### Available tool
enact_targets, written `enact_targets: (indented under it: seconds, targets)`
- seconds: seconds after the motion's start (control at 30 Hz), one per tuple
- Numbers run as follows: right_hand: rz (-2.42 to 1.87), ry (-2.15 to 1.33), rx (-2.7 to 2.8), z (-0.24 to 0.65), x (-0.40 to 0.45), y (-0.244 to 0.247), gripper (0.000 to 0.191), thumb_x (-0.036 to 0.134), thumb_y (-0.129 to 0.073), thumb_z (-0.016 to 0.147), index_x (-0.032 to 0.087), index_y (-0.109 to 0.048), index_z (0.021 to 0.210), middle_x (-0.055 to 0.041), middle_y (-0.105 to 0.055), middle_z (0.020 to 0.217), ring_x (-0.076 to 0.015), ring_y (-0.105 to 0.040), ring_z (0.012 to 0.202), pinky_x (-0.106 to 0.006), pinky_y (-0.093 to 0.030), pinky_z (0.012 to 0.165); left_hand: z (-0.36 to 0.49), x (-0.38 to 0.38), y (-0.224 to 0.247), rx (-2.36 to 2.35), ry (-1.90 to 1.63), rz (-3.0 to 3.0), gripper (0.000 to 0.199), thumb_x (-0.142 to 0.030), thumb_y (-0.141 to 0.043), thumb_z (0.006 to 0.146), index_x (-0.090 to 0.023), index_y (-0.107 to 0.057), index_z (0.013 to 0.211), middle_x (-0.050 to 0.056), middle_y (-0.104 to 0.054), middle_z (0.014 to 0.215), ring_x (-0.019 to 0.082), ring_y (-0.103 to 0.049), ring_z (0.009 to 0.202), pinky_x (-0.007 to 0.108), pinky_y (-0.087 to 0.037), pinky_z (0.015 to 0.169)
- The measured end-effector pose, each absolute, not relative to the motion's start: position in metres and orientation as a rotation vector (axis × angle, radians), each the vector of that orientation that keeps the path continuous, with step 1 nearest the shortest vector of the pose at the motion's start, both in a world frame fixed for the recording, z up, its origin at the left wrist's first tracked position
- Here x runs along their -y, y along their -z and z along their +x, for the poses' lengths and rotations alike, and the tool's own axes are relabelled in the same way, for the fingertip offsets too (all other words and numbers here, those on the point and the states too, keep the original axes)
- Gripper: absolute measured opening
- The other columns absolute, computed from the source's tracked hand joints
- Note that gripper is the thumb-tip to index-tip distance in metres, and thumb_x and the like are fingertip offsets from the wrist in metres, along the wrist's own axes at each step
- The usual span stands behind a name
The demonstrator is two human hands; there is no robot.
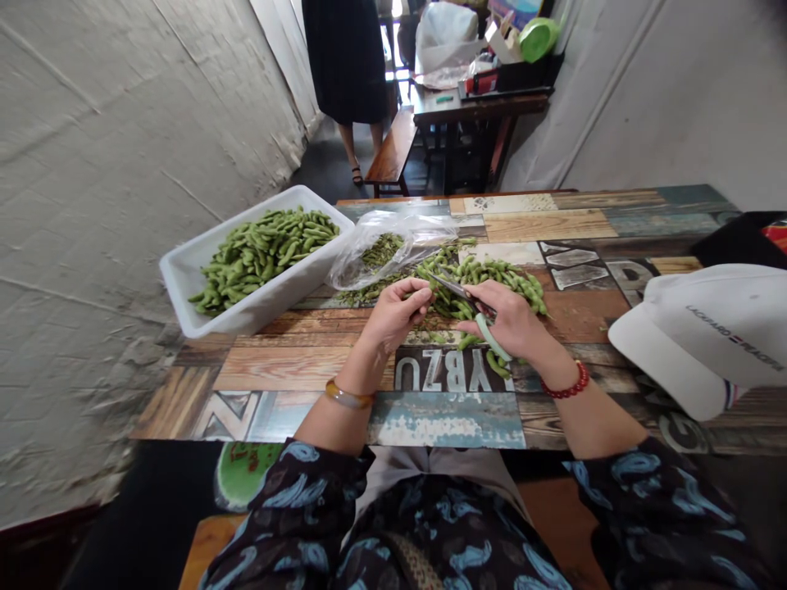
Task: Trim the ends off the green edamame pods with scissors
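Observation:
My right hand (505,318) grips a pair of scissors (490,334) with pale green handles, the blades pointing left and away from me toward my other hand. The fingers of my left hand (401,310) are pinched together close to the blade tips; a green pod seems to be in them, though it is mostly hidden. Beyond and between both hands spreads a loose pile of green soybean pods (510,283). Several single pods (497,365) lie nearer to me, by the scissor handles. Small trimmed bits (375,288) are scattered left of the pile.
A white plastic tub (209,324) of pods stands at the left. Beside it lies a clear plastic bag (353,262) with green bits inside. A white cap (694,328) rests at the right. Past the table are a wooden bench (393,147), a standing person (344,65) and a cluttered second table (479,105).

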State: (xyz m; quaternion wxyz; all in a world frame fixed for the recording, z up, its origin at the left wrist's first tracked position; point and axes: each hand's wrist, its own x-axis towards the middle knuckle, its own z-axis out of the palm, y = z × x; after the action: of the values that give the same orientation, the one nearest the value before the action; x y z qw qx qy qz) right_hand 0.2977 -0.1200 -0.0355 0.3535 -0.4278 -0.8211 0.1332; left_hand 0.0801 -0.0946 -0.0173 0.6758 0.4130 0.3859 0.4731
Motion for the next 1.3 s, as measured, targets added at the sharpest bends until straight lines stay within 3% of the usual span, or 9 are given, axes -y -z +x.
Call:
enact_targets:
  seconds: [0.13, 0.4, 1.0, 1.17, 1.3]
  targets:
    - [-1.111, -0.395, 2.173, 0.295, 0.123, 0.032, 0.047, 0.038, -0.075, 0.082, 0.020, -0.060, 0.123, -0.0072, -0.061, 0.096, -0.0213, -0.060, 0.077, -0.037, -0.053, 0.072, 0.081, 0.096, 0.018, -0.885, -1.051, 0.982, 0.036, -0.035, -0.087, 0.060, -0.014, -0.064, 0.078, -0.004, -0.054, 0.058, 0.004, -0.043, 0.048, 0.016, -0.028, 0.045]
    - [-1.078, -0.456, 2.184, 0.289, 0.127, 0.030, 0.050, 0.037, -0.077, 0.080, 0.019, -0.060, 0.123, -0.0066, -0.060, 0.095, -0.0202, -0.059, 0.075, -0.035, -0.051, 0.071, 0.083, 0.096, 0.027, -0.888, -1.011, 1.084, 0.030, -0.035, -0.084, 0.064, -0.014, -0.068, 0.079, -0.003, -0.057, 0.063, 0.004, -0.040, 0.048, 0.019, -0.031, 0.047]
    - [-1.137, -0.375, 2.288, 0.292, 0.128, 0.026, 0.035, 0.034, -0.069, 0.088, 0.018, -0.061, 0.118, -0.0061, -0.063, 0.092, -0.0190, -0.060, 0.075, -0.030, -0.048, 0.069, 0.080, 0.095, 0.028, -0.954, -0.981, 1.138, 0.031, -0.037, -0.084, 0.065, -0.013, -0.071, 0.079, -0.003, -0.054, 0.060, 0.004, -0.036, 0.048, 0.020, -0.024, 0.046]
    - [-1.137, -0.358, 2.313, 0.295, 0.126, 0.031, 0.036, 0.039, -0.066, 0.090, 0.018, -0.061, 0.120, -0.0092, -0.067, 0.097, -0.0234, -0.065, 0.087, -0.033, -0.051, 0.076, 0.079, 0.094, 0.029, -0.994, -0.976, 1.164, 0.030, -0.038, -0.083, 0.066, -0.014, -0.065, 0.070, -0.005, -0.049, 0.057, 0.004, -0.035, 0.046, 0.021, -0.023, 0.046]
    - [-1.167, -0.319, 2.206, 0.299, 0.120, 0.035, 0.038, 0.040, -0.068, 0.088, 0.019, -0.063, 0.119, -0.0100, -0.068, 0.096, -0.0256, -0.066, 0.087, -0.036, -0.053, 0.077, 0.078, 0.093, 0.026, -1.020, -1.023, 1.182, 0.027, -0.033, -0.083, 0.064, -0.014, -0.066, 0.075, -0.005, -0.051, 0.060, 0.003, -0.033, 0.047, 0.021, -0.024, 0.046]
